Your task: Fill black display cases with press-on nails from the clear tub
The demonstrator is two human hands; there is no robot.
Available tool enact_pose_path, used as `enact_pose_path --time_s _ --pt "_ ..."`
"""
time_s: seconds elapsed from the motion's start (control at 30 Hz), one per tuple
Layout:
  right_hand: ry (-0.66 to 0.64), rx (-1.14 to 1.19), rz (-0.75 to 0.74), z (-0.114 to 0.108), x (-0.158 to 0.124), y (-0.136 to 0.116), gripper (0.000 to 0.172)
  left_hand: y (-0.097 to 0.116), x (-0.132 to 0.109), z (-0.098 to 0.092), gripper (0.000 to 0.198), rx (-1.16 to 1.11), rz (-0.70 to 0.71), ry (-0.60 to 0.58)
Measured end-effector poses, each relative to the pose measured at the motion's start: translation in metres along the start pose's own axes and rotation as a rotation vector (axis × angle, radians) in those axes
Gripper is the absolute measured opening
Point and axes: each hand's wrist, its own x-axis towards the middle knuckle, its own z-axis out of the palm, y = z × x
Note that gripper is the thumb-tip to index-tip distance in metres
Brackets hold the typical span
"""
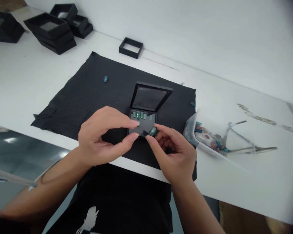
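My right hand (174,149) pinches a small glossy dark-green piece (152,131) between thumb and fingers, over the front right corner of an open black display case (144,128). The case lies on a black cloth, and its framed lid (151,96) with a clear window stands tilted up at the back. Along the back of its grey inside sit several small green pieces (142,115), shaped like false nails. My left hand (104,136) is at the case's left side, thumb and forefinger apart. A tiny shiny bit (138,123) shows by its forefinger tip; whether they touch, I cannot tell.
The black cloth (83,94) covers part of the white table and bears a blue piece (105,79). Right of it stands a clear tub (191,130) of mixed coloured pieces, with metal tweezers (254,149) beside it. Black frames (51,32) are stacked at the back left; one frame (130,48) stands alone.
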Motion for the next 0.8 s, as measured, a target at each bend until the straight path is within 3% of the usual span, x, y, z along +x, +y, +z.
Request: enact_pose_path --time_s 0.2,0.4,0.8 --pt "-0.158 -0.239 0.018 0.003 0.011 0.002 0.025 -0.002 0.0 0.0 0.009 0.219 -0.226 -0.196" --pt "-0.294 -0.263 0.105 -0.002 0.021 0.0 0.029 -0.004 -0.002 0.002 0.019 0.344 -0.382 -0.375" --pt "-0.162 -0.192 0.099 0.004 0.012 0.006 0.02 -0.004 -0.003 0.003 0.022 0.393 -0.371 -0.376"
